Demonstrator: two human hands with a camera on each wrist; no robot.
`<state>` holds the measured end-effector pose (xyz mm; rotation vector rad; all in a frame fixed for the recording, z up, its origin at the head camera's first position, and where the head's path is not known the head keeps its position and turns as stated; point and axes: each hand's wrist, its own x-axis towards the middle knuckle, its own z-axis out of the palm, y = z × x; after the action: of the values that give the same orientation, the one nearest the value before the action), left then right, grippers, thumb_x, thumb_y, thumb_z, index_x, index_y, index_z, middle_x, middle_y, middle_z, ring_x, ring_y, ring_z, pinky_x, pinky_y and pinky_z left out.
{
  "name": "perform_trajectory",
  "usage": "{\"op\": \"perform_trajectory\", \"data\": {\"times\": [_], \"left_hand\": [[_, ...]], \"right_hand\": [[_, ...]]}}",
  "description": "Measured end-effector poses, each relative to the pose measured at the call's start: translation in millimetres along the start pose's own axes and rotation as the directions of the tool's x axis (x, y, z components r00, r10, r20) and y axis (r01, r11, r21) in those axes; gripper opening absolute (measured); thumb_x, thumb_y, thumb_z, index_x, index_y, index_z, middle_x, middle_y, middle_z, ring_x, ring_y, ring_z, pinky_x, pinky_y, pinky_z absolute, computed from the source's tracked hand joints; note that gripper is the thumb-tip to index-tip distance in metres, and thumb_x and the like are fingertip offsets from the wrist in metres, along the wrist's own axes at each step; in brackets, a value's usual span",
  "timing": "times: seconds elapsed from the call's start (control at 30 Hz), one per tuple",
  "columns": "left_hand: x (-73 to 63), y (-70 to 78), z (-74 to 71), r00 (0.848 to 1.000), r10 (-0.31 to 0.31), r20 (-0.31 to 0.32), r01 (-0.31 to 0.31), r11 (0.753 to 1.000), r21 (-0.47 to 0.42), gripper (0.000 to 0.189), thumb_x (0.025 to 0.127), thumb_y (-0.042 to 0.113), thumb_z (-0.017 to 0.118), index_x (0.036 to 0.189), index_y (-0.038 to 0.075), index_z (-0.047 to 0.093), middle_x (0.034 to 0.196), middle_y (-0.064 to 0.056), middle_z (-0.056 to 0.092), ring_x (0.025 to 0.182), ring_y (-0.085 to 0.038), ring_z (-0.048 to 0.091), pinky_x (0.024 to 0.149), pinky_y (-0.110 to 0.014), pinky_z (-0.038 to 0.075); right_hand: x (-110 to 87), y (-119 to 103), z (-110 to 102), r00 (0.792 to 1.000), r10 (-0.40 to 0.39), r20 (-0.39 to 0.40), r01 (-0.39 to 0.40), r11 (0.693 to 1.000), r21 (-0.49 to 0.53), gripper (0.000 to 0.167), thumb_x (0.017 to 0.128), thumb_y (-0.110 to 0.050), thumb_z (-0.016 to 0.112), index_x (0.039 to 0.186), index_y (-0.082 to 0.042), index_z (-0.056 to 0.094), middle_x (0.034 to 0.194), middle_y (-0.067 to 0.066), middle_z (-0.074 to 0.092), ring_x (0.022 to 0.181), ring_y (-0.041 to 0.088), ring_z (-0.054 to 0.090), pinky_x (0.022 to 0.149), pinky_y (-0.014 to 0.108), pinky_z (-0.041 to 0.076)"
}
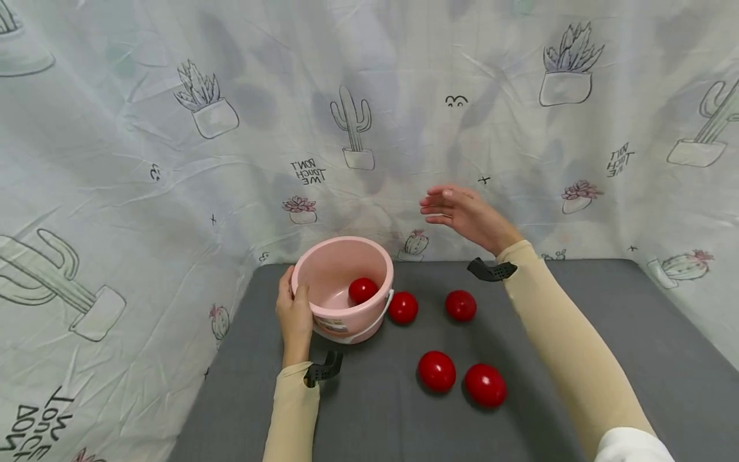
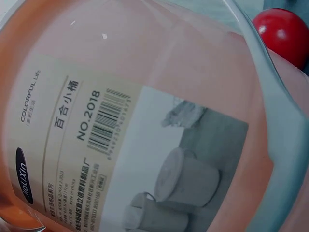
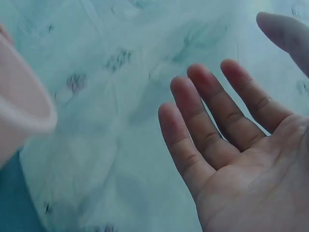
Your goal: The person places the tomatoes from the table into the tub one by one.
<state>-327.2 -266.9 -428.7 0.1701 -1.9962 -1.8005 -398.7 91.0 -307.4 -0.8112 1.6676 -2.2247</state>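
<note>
A pink bucket stands on the grey table, tilted slightly, with a red ball inside it. My left hand grips the bucket's left rim, thumb on the inner side. A paper label and the pale handle fill much of the left wrist view. In the air to the right of the bucket, my right hand holds nothing. Its fingers are extended and a little spread in the right wrist view, where the bucket's rim shows at the left.
One red ball lies close against the bucket's right side. Another ball is farther right, and two more, a ball and a ball, lie nearer the front. A cactus-print cloth hangs behind the table.
</note>
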Motion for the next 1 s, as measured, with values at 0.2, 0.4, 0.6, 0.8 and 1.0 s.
{"op": "perform_trajectory", "data": {"times": [0.2, 0.4, 0.6, 0.8, 1.0], "left_hand": [[0.0, -1.4, -1.4, 1.0, -0.002, 0.004, 0.002, 1.0, 0.021, 0.053, 0.1, 0.017, 0.046, 0.153, 0.013, 0.045, 0.159, -0.008, 0.044, 0.147, -0.023, 0.041, 0.12, -0.046, 0.037], [-0.1, -2.6, -0.4, 1.0, -0.012, -0.01, 0.012, 0.999, 0.042, 0.054, 0.099, 0.016, 0.047, 0.152, 0.015, 0.046, 0.158, -0.008, 0.045, 0.146, -0.024, 0.042, 0.119, -0.047, 0.037], [1.8, -0.3, 0.4, 1.0, 0.003, -0.018, -0.002, 0.999, 0.049, 0.053, 0.099, 0.016, 0.047, 0.152, 0.014, 0.046, 0.158, -0.007, 0.045, 0.146, -0.024, 0.042, 0.12, -0.047, 0.037], [1.9, -0.6, 0.9, 1.0, -0.002, -0.014, 0.003, 0.999, 0.044, 0.053, 0.099, 0.014, 0.047, 0.152, 0.014, 0.047, 0.157, -0.009, 0.047, 0.144, -0.026, 0.045, 0.117, -0.048, 0.039], [2.0, -2.9, 1.8, 1.0, -0.015, -0.018, 0.016, 0.999, 0.04, 0.053, 0.098, 0.015, 0.047, 0.152, 0.016, 0.047, 0.157, -0.009, 0.047, 0.143, -0.027, 0.046, 0.115, -0.05, 0.042]], "right_hand": [[-33.1, 37, -26, 0.999, 0.017, -0.043, -0.015, 0.999, 0.048, 0.029, 0.107, -0.02, 0.045, 0.131, -0.01, 0.06, 0.129, 0.004, 0.065, 0.125, 0.02, 0.06, 0.107, 0.034, 0.051], [-64.7, 77, -42, 0.999, -0.008, -0.048, 0.012, 0.997, 0.08, 0.033, 0.109, -0.016, 0.038, 0.134, -0.009, 0.06, 0.134, 0.004, 0.064, 0.131, 0.02, 0.057, 0.112, 0.034, 0.046], [-84.2, 110, -54, 0.983, 0.1, -0.156, -0.137, 0.96, -0.246, 0.043, 0.107, -0.026, 0.05, 0.143, -0.002, 0.051, 0.143, 0.005, 0.059, 0.136, 0.016, 0.052, 0.121, 0.043, 0.035], [-100.6, 139, -55, 0.929, 0.229, -0.291, -0.339, 0.845, -0.414, 0.059, 0.099, -0.036, 0.063, 0.147, -0.004, 0.048, 0.15, 0.017, 0.052, 0.129, 0.011, 0.057, 0.115, 0.046, 0.04], [-107.2, 155, -58, 0.937, 0.228, -0.264, -0.327, 0.838, -0.437, 0.058, 0.1, -0.028, 0.062, 0.149, -0.004, 0.045, 0.153, 0.022, 0.047, 0.119, -0.004, 0.052, 0.099, 0.019, 0.046]]}}
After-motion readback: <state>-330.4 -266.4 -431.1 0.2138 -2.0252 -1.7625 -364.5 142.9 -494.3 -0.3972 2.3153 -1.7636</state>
